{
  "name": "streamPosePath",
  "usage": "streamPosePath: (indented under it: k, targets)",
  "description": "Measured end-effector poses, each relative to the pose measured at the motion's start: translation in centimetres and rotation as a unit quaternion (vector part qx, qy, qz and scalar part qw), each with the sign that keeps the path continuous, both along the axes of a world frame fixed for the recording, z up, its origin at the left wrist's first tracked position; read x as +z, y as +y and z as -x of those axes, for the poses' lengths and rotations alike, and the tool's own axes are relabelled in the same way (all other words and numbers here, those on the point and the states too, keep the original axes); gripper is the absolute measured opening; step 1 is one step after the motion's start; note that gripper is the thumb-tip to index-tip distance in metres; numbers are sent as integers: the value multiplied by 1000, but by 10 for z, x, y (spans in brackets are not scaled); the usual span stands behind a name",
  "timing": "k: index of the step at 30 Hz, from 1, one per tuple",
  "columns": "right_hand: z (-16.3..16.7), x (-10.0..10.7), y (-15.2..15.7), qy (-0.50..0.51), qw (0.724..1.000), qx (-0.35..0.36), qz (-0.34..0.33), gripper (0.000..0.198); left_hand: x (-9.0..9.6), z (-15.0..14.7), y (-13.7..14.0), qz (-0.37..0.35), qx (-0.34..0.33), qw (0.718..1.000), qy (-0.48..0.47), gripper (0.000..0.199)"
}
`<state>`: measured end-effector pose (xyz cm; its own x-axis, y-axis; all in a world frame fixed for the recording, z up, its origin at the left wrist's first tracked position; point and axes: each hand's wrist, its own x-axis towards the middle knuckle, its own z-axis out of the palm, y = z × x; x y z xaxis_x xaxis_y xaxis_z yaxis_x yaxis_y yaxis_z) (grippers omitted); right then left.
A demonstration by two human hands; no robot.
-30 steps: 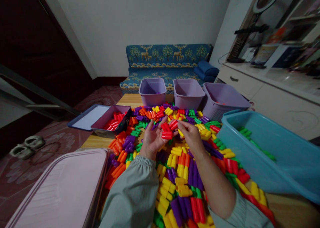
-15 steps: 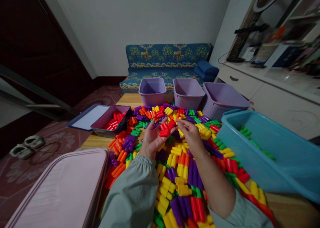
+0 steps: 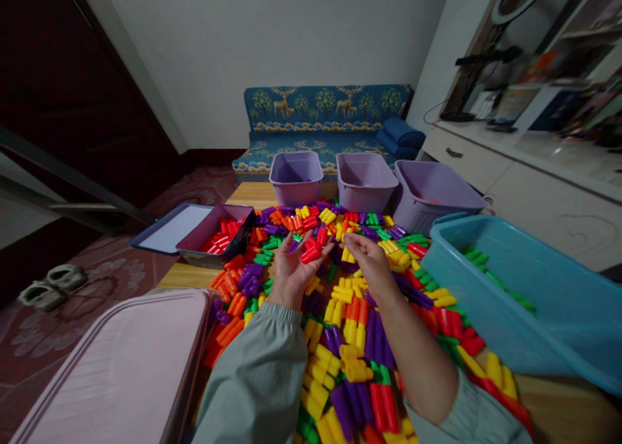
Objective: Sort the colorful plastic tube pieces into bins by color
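On the upturned palm of my left hand (image 3: 294, 272) rest red plastic building pieces (image 3: 311, 252), rounded and peg-like, with the fingers partly spread beneath them. My right hand (image 3: 368, 256) is just to the right, its thumb and fingertips drawn together in a pinch. Whether anything small sits in that pinch is hidden. Below both hands spreads a heap of similar pieces in yellow, purple, orange, green and red. A yellow piece (image 3: 348, 256) lies just under the right fingertips.
Three lilac bins (image 3: 367, 201) line the table's far side. A blue tub (image 3: 525, 327) with green pieces stands right. At left are a box of red pieces (image 3: 208, 258), its lid (image 3: 170, 229) and a pink lid (image 3: 131, 366). A patterned sofa (image 3: 311, 138) stands behind.
The red pieces have shifted slightly left with my left hand, leaving a wider gap to my right fingertips. My right hand has hardly moved.
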<state>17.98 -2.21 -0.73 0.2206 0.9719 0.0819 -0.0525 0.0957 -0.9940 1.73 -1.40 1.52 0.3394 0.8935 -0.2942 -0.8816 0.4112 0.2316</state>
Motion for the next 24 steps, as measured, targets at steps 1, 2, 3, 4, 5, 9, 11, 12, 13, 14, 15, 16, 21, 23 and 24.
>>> streamPosePath:
  k: [1,2,3,4,5,9,11,12,13,14,15,16,21,23,24]
  targets:
    - [0,0,0,11,1000,5,6,58,-1,1,0,-3,4,1000,-1,54]
    - [1,1,0,15,1000,8,11,59,-2,1,1,-7,7,1000,-4,55]
    - [1,1,-1,13,1000,8,13,59,-3,2,1,-11,10,1000,-11,55]
    - [1,2,-2,6,1000,7,15,60,-4,2,2,-13,14,1000,-19,55]
    - [0,2,-2,-2,1000,6,16,60,-4,3,2,-10,21,999,-26,54]
    - [-1,0,-2,-11,1000,9,21,61,3,4,3,64,84,994,-22,43]
    - [-1,-1,-2,-6,1000,11,21,60,9,7,5,112,121,986,-4,33]
    - [-1,-1,-1,-3,1000,11,20,59,12,9,7,131,134,982,3,28]
    - [0,-1,-1,-1,1000,12,20,59,15,12,8,145,145,979,12,24]
    - [0,-1,-1,1,1000,13,20,58,19,16,9,156,153,976,21,22]
    - [1,0,-1,2,1000,13,21,58,24,20,10,164,160,973,30,20]
    - [1,0,-2,3,1000,13,22,59,28,25,10,169,169,970,41,19]
    - [2,1,-2,2,1000,15,23,60,49,60,8,112,276,950,97,17]
    - [3,0,-2,-2,1000,20,23,59,55,74,5,88,311,939,117,19]
    - [3,0,-2,-2,999,23,23,59,58,79,4,80,327,933,128,19]
